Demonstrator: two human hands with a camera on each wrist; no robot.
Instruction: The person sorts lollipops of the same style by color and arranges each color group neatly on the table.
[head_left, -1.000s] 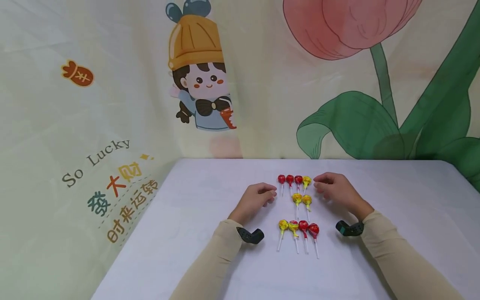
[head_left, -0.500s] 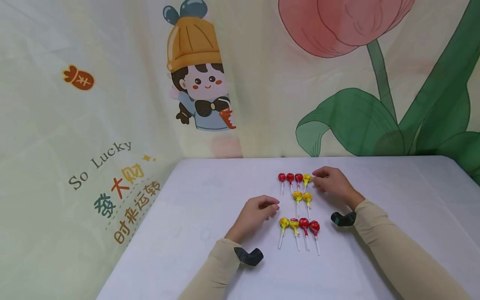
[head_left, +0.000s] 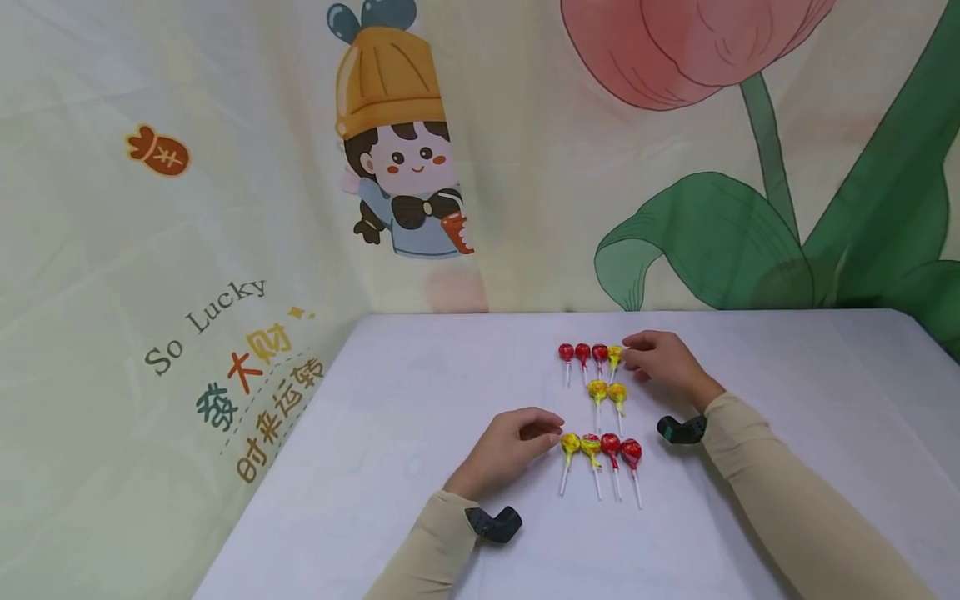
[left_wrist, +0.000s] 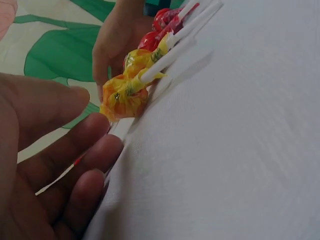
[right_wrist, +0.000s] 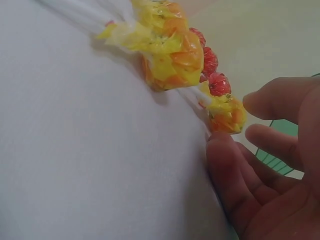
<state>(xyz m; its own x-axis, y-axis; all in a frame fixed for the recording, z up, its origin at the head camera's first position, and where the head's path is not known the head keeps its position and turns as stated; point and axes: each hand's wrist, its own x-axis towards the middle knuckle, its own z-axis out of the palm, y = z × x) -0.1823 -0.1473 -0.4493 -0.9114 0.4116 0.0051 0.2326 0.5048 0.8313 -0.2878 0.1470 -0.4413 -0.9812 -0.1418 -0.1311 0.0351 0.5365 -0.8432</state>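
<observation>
Both hands at the lollipop rows, fingers loosely curled, holding nothing.

My left hand (head_left: 512, 440) has moved down to the near row's yellow lollipop (head_left: 569, 442); my right hand (head_left: 660, 362) reaches the far row's yellow lollipop (head_left: 615, 355), mid-table (head_left: 390, 433).

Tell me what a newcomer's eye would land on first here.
Probably the lollipops laid in three rows mid-table: far row three red and one yellow, middle pair yellow, near row two yellow and two red. The right hand reaches the far row's yellow one, the left hand the near row's left end. Behind hangs a cartoon backdrop.
</observation>
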